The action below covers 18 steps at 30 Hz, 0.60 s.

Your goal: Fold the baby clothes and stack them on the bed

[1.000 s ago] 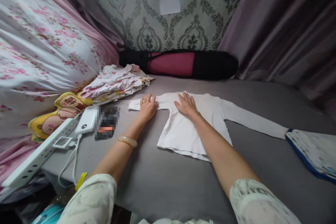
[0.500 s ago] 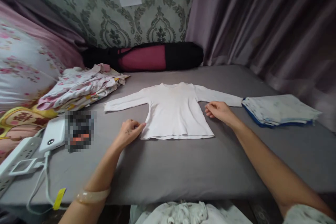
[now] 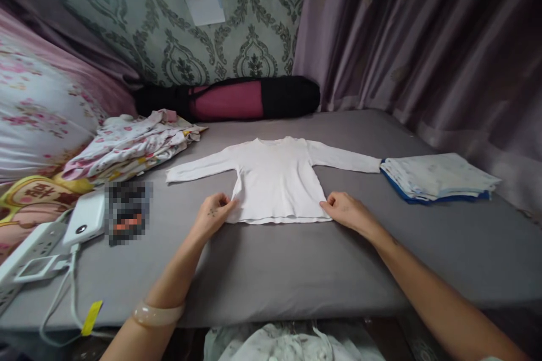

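Shirt (image 3: 277, 183), white, long-sleeved, spread flat, no folds made yet; left hand (image 3: 212, 213) and right hand (image 3: 349, 211) each pinching side near hem! Beyond right hand, pale patterned cloth stack (image 3: 442, 175), neatly folded.

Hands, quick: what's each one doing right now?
Left hand: closed on the white shirt at its lower left side, near the hem.
Right hand: closed on the shirt's lower right side, near the hem.

Shirt (image 3: 277, 180) plain white; sheet (image 3: 296, 271) grey; bag (image 3: 228, 100) blk w/ maroon panel; wallpaper (image 3: 220, 28) grey-green w/ dk damask motif; curtain (image 3: 359, 39) purple; pillow (image 3: 38, 107) white w/ pink floral; tag (image 3: 92, 317) yellow.
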Available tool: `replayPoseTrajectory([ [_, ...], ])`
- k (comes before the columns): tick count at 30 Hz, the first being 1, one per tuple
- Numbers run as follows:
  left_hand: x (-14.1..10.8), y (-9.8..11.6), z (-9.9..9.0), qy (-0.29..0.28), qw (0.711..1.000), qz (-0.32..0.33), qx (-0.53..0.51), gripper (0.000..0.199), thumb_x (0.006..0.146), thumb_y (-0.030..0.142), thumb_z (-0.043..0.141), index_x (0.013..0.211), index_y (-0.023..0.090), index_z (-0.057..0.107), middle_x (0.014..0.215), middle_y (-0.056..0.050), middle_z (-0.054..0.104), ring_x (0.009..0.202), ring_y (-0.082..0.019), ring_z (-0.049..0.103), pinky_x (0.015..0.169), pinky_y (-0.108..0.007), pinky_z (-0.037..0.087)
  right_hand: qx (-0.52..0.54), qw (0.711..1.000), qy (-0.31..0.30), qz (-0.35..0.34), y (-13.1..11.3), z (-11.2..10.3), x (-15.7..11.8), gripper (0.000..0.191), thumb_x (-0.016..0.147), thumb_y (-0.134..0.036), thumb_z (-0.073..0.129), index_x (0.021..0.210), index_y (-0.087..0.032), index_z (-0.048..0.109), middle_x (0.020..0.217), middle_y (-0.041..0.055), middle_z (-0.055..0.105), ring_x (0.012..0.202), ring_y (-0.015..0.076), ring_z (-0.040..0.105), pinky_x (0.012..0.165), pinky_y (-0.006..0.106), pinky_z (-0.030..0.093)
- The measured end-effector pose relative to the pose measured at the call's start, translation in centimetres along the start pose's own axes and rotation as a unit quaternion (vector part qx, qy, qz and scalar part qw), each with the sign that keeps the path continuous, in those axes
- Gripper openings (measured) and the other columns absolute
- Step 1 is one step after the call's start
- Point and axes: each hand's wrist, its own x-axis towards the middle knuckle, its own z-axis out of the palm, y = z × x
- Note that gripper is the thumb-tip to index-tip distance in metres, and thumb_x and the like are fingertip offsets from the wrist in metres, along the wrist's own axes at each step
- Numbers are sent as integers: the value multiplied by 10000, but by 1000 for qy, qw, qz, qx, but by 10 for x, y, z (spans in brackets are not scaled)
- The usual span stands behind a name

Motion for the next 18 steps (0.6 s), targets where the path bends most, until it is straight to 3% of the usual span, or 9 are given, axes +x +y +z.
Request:
replayPoseTrajectory([
  [4, -3, 8, -11, 35, 993, 6, -115, 377, 682, 533, 621, 794, 195, 495, 576, 53, 505, 499, -98, 454, 459, -187, 328, 56, 998, -5, -37, 8, -8, 3, 244, 832, -403, 513, 706, -200, 562, 639, 4, 619, 569, 126, 539, 525, 226, 295],
  [7, -7, 3, -14, -18, 992, -22, -127, 471, 675, 572, 624, 947, 205, 508, 599, 57, 542, 441, -104, 471, 419, -200, 351, 115, 993, -33, -17, 12, -8, 6, 199, 834, -386, 517, 791, -194, 548, 605, -15, 597, 500, 114, 523, 496, 220, 300],
  [12, -10, -10, -10, -51, 996, -42, -52, 462, 663, 565, 617, 903, 174, 568, 563, 48, 552, 403, -106, 473, 423, -220, 359, 55, 998, -27, -31, 13, 0, 5, 140, 827, -339, 539, 850, -202, 546, 670, -13, 623, 568, 118, 526, 511, 222, 277],
  [18, -2, -5, -19, -113, 991, -64, -29, 406, 677, 547, 635, 772, 152, 633, 454, 41, 509, 444, -115, 478, 444, -210, 347, -23, 998, -46, -48, 9, -9, 5, 149, 847, -344, 529, 821, -209, 588, 740, 7, 655, 617, 132, 545, 532, 246, 254],
])
